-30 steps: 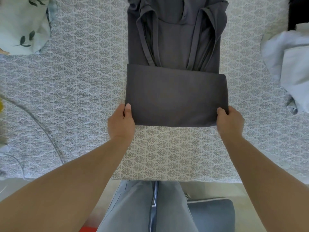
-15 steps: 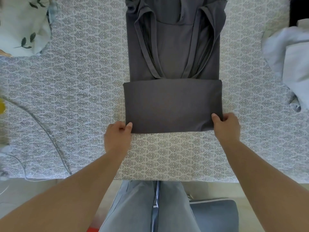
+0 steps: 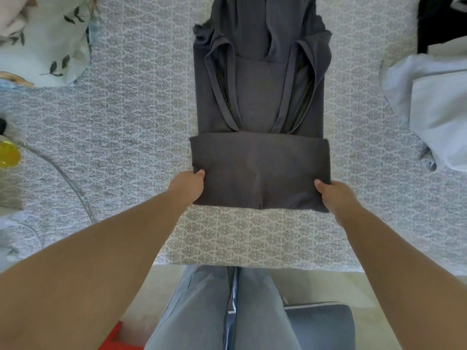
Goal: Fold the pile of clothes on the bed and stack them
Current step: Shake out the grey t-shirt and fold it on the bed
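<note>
A dark grey garment (image 3: 260, 97) lies lengthwise on the patterned bedspread (image 3: 141, 117), sleeves folded inward. Its near end is doubled over into a thick folded band (image 3: 257, 170). My left hand (image 3: 188, 186) grips the band's near left corner, thumb on top and fingers beneath. My right hand (image 3: 333, 195) grips the near right corner the same way. The band's near edge is lifted slightly off the bed.
A pale blue pile of clothes (image 3: 434, 109) lies at the right of the bed. A leaf-print pillow (image 3: 48, 44) sits at the far left. A grey cable (image 3: 68, 178) crosses the left side beside a yellow object (image 3: 7, 155). The bed's front edge is just before my legs.
Both hands slid under the folded band's near corners and took hold of it. The band has rolled a little further up the garment.
</note>
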